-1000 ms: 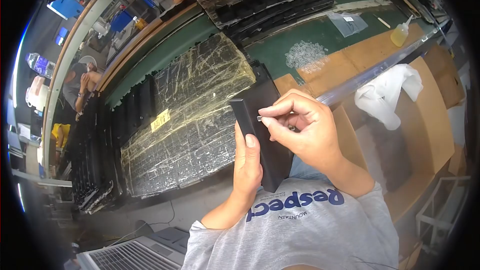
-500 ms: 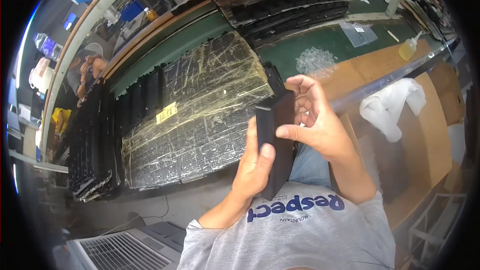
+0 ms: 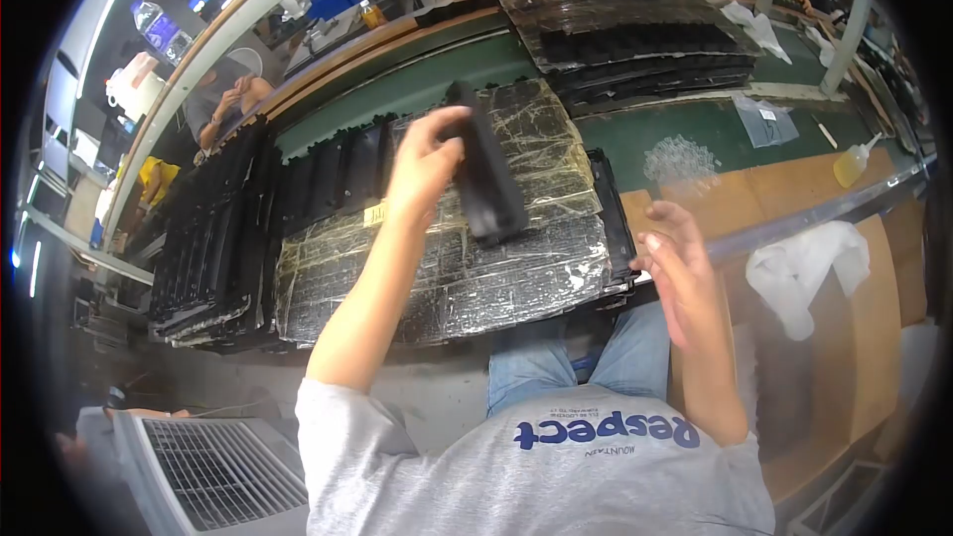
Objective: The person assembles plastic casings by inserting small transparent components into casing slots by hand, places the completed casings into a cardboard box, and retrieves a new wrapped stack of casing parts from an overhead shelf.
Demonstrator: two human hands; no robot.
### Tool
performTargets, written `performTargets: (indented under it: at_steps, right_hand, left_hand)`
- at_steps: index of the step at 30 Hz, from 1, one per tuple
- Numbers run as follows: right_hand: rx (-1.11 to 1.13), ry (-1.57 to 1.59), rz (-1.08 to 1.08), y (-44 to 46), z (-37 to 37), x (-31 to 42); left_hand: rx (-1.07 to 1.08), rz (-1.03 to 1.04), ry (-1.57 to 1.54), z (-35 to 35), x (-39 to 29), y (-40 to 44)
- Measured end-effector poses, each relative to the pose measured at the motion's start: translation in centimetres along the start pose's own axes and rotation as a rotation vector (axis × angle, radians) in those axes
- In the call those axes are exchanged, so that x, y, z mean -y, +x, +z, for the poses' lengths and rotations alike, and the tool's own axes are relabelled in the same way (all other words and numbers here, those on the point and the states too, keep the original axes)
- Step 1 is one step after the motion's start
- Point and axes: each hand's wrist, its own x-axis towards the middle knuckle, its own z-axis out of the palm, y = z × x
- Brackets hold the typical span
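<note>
My left hand (image 3: 425, 167) grips a long black rectangular housing (image 3: 488, 184) by its upper left side, above the taped board. Beneath it the flat board (image 3: 417, 283), wrapped in clear yellowish tape, carries a small yellow label (image 3: 374, 214) and a row of similar black parts (image 3: 333, 167) along its far left part. My right hand (image 3: 678, 273) hovers with loosely bent, parted fingers and nothing in them, beside the board's right edge. Close to that hand, more black parts (image 3: 612, 213) stick out at the edge.
Stacked boards with black parts stand left (image 3: 204, 248) and at the back (image 3: 645, 60). Small clear pieces (image 3: 683, 164), a plastic bag (image 3: 766, 122) and a yellow liquid bottle (image 3: 851, 167) lie right. A white cloth (image 3: 809, 268) hangs over cardboard. Co-workers sit across; a fan unit (image 3: 223, 476) stands lower left.
The black housing has gone from between both hands near my chest to over the taped board, in my left hand. My right hand has let go of it. The view has shifted.
</note>
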Motion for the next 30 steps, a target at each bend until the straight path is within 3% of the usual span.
performTargets:
  at_steps: [1, 2, 3, 6, 7, 9, 10, 12, 16, 20, 25, 26, 27, 28, 30]
  right_hand:
    - [0.001, -0.005, 0.0, 0.8, 0.6, -0.4]
    - [0.086, -0.231, -0.067, 2.1, 1.8, -0.9]
    - [0.17, -0.454, -0.141, 3.2, 2.7, -1.0]
    - [0.222, -0.506, -0.132, 5.1, 3.9, 0.1]
    - [0.256, -0.532, -0.115, 5.4, 4.4, 0.2]
    - [0.271, -0.509, -0.125, 5.7, 4.1, -0.2]
    - [0.261, -0.484, -0.128, 5.8, 3.5, -0.5]
    - [0.252, -0.454, -0.124, 5.4, 2.7, -1.1]
    - [0.239, -0.391, -0.083, 4.0, 0.9, -0.8]
    - [0.116, -0.337, 0.003, 3.1, -1.7, 0.0]
    - [-0.1, -0.345, -0.038, 2.0, -7.1, -1.0]
    - [-0.156, -0.383, -0.024, 1.4, -8.0, -1.2]
    - [-0.199, -0.416, -0.017, 1.1, -9.2, -1.4]
    - [-0.263, -0.42, -0.017, 1.0, -10.8, -1.6]
    - [-0.353, -0.84, -0.238, 1.7, -13.6, -2.6]
  left_hand:
    - [-0.031, 0.01, 0.191, 0.4, 0.6, 0.8]
    - [-0.058, 0.019, 0.384, 0.7, 1.4, 1.1]
    - [-0.057, 0.025, 0.386, 0.8, 2.3, 1.4]
    - [0.017, 0.381, 0.756, 0.5, 3.9, 1.4]
    - [0.002, 0.376, 0.76, 0.7, 3.9, 0.5]
    - [-0.223, 0.59, 1.164, 2.0, 3.5, -0.8]
    - [-0.238, 0.585, 1.17, 2.6, 3.2, -0.6]
    - [-0.038, 0.864, 1.098, 3.2, 3.0, -0.2]
    - [0.188, 0.635, 1.04, 1.9, 2.8, 1.3]
    - [0.078, 0.63, 1.158, -2.9, 3.2, 1.2]
    - [0.049, 0.448, 1.152, -6.3, 3.0, -0.3]
    - [0.082, 0.387, 1.147, -6.5, 2.7, -0.5]
    - [0.097, 0.454, 1.141, -7.8, 3.7, -0.4]
    - [0.121, 0.362, 1.142, -8.3, 3.8, -0.6]
    - [0.157, 0.272, 1.147, -7.9, 3.0, -1.1]
